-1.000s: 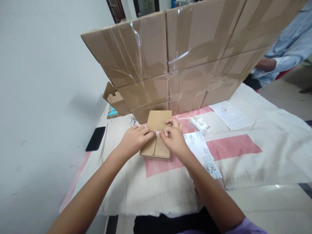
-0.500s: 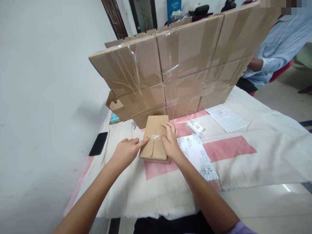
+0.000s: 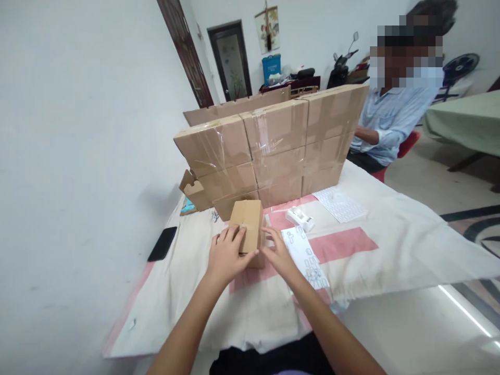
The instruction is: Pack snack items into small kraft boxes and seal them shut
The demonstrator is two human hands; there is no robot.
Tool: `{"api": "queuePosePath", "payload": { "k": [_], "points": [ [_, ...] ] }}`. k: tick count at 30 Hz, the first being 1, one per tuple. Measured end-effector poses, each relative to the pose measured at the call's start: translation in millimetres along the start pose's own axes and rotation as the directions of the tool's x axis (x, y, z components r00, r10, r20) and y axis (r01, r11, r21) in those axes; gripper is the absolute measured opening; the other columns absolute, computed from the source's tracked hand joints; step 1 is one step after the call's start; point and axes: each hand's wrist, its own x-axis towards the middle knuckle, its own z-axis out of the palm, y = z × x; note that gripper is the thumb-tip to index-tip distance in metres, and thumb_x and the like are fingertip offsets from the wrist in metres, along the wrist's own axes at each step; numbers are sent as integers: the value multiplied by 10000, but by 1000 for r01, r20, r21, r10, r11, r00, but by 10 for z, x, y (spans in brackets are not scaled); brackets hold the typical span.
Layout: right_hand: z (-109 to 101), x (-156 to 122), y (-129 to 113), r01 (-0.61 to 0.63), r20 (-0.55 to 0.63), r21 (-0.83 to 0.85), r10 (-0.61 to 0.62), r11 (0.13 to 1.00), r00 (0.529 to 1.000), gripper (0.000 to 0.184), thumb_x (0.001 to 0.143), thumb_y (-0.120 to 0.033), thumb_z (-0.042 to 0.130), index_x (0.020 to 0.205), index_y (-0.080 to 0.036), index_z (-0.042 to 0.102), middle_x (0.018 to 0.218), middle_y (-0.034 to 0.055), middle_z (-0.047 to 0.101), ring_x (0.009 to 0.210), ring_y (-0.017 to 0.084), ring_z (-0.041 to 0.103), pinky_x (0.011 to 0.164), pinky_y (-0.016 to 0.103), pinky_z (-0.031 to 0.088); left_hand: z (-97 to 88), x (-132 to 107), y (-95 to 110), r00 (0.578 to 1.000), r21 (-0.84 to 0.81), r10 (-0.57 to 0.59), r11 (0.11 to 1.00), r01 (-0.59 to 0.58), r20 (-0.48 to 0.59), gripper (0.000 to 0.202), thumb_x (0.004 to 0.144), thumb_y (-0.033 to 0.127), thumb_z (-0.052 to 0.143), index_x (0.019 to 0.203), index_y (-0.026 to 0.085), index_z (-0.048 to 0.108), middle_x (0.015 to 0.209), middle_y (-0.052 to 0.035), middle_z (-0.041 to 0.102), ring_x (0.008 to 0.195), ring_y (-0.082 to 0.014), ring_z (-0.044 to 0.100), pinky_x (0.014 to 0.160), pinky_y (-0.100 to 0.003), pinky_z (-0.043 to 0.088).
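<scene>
Left grip (image 3: 226, 255) spreads over the near left part of a small brown box (image 3: 251, 224), fingers resting on its top and the thumb reaching across to its near edge; whether it clasps the box or merely lies on it, I cannot tell. Right grip (image 3: 277, 251) is unclenched, fingers and thumb apart, at the box's right side, though contact there is hard to judge; the box thus sits between the two. From the left, a black phone (image 3: 162, 244) lies near the edge of the cloth-covered counter (image 3: 175, 307), close to a pale wall (image 3: 78, 156), with a small pale scrap (image 3: 132, 324) nearer the person. Farther back stands a notched cardboard piece (image 3: 199, 198), something blue (image 3: 188, 205) at its foot, and a little cluster of bits (image 3: 215, 216) to the right. Behind the box rises a broad stack of brown cartons (image 3: 273, 151), taped together. Right of the box lie a white tape dispenser (image 3: 300, 219) and, nearer, a white sheet (image 3: 299, 247) marked with small outlined shapes; a patterned sheet (image 3: 339, 204) rests farther back and right. Past the counter's far right side sits a person in a light blue shirt (image 3: 394, 125) on a red chair (image 3: 409, 144), then a green-covered table (image 3: 464, 122).
</scene>
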Motion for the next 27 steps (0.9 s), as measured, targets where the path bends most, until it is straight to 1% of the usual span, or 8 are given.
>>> {"api": "queuePosePath", "payload": {
  "k": [4, 9, 13, 16, 20, 22, 26, 27],
  "points": [
    [-565, -345, 303, 0, -212, -124, -26, 992, 977, 188, 807, -278, 578, 975, -230, 649, 1170, 100, 638, 1152, 299, 614, 948, 496, 531, 60, -48, 177, 998, -24, -56, 998, 55, -31, 636, 891, 566, 628, 1406, 201, 549, 1489, -158, 551, 1347, -361, 505, 1050, -518, 427],
    [-1106, -291, 696, -21, -323, -310, -85, 950, 943, 147, 826, -285, 547, 929, -210, 619, 1009, 97, 654, 1001, 290, 618, 943, 502, 501, 246, -249, 181, 980, -52, -84, 996, 76, -178, 541, 889, 377, 587, 1395, 190, 546, 1472, -146, 579, 1382, -342, 505, 1150, -522, 354],
    [-1193, -200, 841, -43, -316, -331, -68, 943, 946, 164, 824, -300, 554, 935, -206, 629, 991, 103, 658, 989, 295, 609, 942, 506, 491, 271, -631, -186, 974, -38, -38, 999, 30, -221, 505, 857, 195, 523, 1359, 244, 543, 1405, -101, 641, 1352, -315, 556, 1129, -519, 387],
    [-1129, -213, 833, -55, -232, -458, -59, 887, 971, 296, 818, -309, 596, 1088, -205, 658, 1145, 119, 683, 1112, 326, 585, 1015, 541, 439, 212, -874, -467, 967, 11, -56, 998, 61, -250, 500, 878, 134, 502, 1362, 261, 507, 1383, -103, 653, 1346, -313, 566, 1072, -510, 441],
    [-1075, -247, 770, -78, -132, -633, -8, 770, 991, 491, 837, -348, 617, 1299, -183, 610, 1362, 145, 633, 1249, 386, 516, 1057, 594, 383, 181, -945, -552, 963, 33, -46, 998, 57, -265, 537, 875, 124, 543, 1400, 204, 464, 1416, -161, 604, 1381, -332, 515, 1081, -515, 446],
    [-1089, -253, 758, -81, -103, -631, 20, 772, 994, 483, 851, -348, 603, 1302, -176, 612, 1358, 140, 640, 1262, 378, 509, 1070, 577, 377, 228, -942, -442, 919, 43, 7, 999, 10, -394, 489, 841, 100, 586, 1318, 188, 530, 1346, -177, 614, 1321, -340, 541, 1035, -507, 472],
    [-1171, -170, 772, -106, -79, -549, 75, 829, 994, 500, 807, -312, 622, 1293, -193, 605, 1249, 121, 679, 1217, 347, 537, 1062, 532, 383, 408, -1006, 116, 697, 36, 198, 970, -239, -690, 254, 748, 24, 660, 935, 194, 642, 991, -84, 580, 956, -238, 611, 823, -393, 511],
    [-1198, -118, 769, -129, -76, -488, 105, 863, 992, 524, 786, -301, 633, 1297, -197, 588, 1156, 104, 697, 1139, 323, 577, 1021, 505, 416, 457, -1016, 310, 710, -45, 199, 950, -310, -676, 207, 749, 33, 657, 889, 183, 639, 957, -76, 560, 906, -221, 601, 792, -382, 508]
  ]
}}
